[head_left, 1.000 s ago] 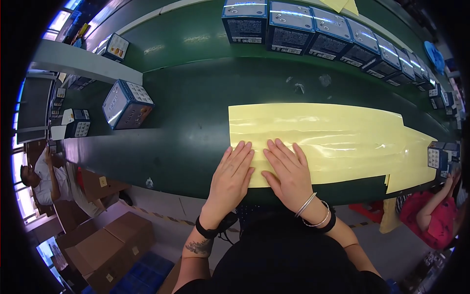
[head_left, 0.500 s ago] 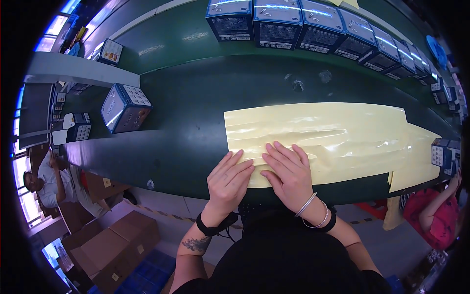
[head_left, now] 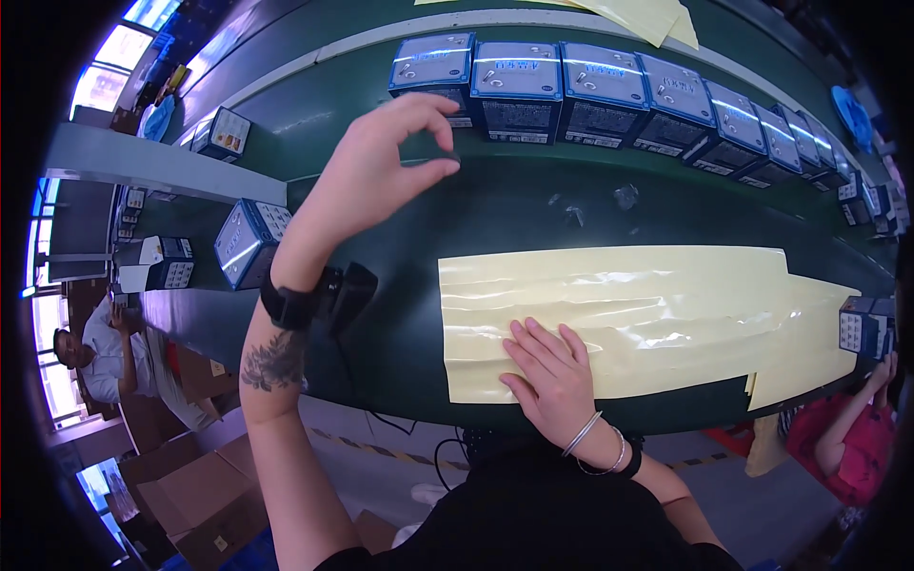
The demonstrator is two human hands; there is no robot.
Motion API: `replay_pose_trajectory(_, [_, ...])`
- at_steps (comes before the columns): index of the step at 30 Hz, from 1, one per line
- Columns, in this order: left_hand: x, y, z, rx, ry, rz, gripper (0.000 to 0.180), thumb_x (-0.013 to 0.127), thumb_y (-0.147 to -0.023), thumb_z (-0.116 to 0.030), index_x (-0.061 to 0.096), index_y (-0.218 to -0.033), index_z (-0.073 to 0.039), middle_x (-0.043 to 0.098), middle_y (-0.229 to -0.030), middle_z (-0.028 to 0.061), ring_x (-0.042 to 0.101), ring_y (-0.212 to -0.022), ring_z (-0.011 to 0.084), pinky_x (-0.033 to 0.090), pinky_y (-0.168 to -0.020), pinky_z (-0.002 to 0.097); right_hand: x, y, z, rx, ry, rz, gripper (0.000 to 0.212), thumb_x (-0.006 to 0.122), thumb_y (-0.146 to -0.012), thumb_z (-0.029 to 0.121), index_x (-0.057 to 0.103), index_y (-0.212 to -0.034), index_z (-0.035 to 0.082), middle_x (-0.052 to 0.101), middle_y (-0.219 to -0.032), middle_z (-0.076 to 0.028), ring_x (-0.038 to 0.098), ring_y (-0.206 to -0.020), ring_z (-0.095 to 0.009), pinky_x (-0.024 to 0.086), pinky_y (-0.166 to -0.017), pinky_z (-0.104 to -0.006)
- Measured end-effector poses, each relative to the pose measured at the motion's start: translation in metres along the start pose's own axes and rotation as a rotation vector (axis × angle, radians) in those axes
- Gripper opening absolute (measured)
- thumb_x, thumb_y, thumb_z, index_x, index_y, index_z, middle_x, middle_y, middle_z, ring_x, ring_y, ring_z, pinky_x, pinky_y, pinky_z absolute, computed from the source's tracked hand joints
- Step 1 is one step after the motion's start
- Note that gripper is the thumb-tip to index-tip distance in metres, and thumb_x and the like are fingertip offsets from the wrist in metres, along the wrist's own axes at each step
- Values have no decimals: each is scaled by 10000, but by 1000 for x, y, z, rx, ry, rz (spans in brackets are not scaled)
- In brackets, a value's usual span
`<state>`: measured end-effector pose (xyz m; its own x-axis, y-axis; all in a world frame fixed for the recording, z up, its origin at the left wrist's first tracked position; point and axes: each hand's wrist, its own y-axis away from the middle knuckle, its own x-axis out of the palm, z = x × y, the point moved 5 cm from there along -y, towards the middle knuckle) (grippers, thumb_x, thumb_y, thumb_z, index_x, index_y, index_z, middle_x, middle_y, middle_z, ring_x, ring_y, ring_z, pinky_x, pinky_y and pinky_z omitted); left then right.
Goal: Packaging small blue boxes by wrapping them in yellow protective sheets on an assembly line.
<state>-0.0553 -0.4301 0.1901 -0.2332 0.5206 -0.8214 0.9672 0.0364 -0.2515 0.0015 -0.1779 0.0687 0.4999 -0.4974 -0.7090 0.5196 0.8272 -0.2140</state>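
Observation:
My left hand (head_left: pixel 395 157) is raised over the far side of the green table. Its thumb and fingers curve apart with nothing between them, close to the leftmost boxes of a row of blue and silver cartons (head_left: pixel 517 81). My right hand (head_left: pixel 552 376) lies flat, fingers stretched out, on glossy pale-yellow sheets (head_left: pixel 657 295). Creases run lengthwise along the top sheet, and its left edge lies free on the table.
A single blue carton (head_left: pixel 245 245) stands behind my left forearm, and an open one (head_left: pixel 167 264) farther left. Scraps of clear film (head_left: pixel 625 197) lie beyond the sheets. Co-workers sit at both sides. Brown cardboard boxes (head_left: pixel 195 504) are at lower left.
My left hand has left the sheets and reached forward and left toward the row of cartons. My right hand stays flat on the sheets. The view has shifted slightly.

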Motion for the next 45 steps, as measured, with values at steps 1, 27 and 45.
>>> replay_pose_trajectory(1, [4, -10, 3, 8, -2, 0, 214, 750, -764, -68, 586, -894, -27, 627, -1220, 126, 580, -1146, 308, 431, -985, 362, -1, -1, -3, 5, -4, 1, 376, 703, -833, 183, 639, -1181, 58, 600, -1307, -91, 503, -1286, -232, 281, -1100, -441])
replay_pose_trajectory(27, [57, -47, 11, 317, -506, -418, 230, 713, -832, -95, 681, -1059, -86, 605, -1213, 91, 611, -1042, 283, 497, -910, 375, -52, 13, -15, 11, -180, -195, 344, 690, -832, 128, 651, -1164, 48, 571, -1338, -123, 458, -1332, -270, 260, -1126, -473])
replay_pose_trajectory(45, [172, 120, -115, -27, 43, -119, 170, 691, -761, 0, 703, -930, -7, 684, -1090, 120, 606, -1164, 311, 474, -1008, 479, -63, 30, -49, 47, 83, -59, 355, 717, -811, 176, 651, -1130, 35, 626, -1250, -107, 520, -1262, -263, 314, -1103, -468])
